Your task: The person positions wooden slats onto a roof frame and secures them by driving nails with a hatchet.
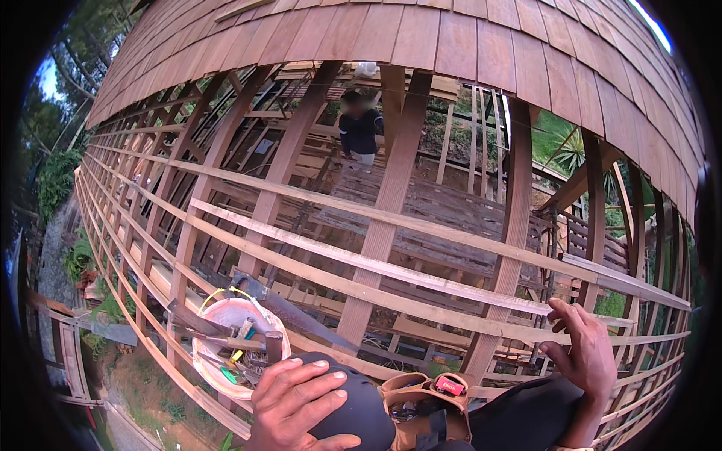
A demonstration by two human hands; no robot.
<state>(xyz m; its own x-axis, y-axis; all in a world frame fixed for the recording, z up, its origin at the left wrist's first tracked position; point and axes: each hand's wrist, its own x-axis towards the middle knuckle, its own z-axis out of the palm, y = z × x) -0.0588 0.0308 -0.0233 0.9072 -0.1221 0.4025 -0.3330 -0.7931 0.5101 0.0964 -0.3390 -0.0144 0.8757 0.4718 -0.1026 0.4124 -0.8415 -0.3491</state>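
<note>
My left hand is over my left knee, fingers stretched out with nothing in them. Beside it hangs a white bucket of hand tools, among them a wooden-handled hatchet. A handsaw leans out from the bucket across the battens. My right hand is raised at the right, its thumb and fingers apart. Its fingertips are near the right end of a pale wooden batten lying across the rafters; whether they touch it I cannot tell. Between my thighs sits a tan tool pouch with a red tape measure.
Sloping rafters carry rows of thin battens, with open gaps between them. Wooden shingles cover the roof above. Down below, a person in a dark top stands near planks. Ground shows far down at the left.
</note>
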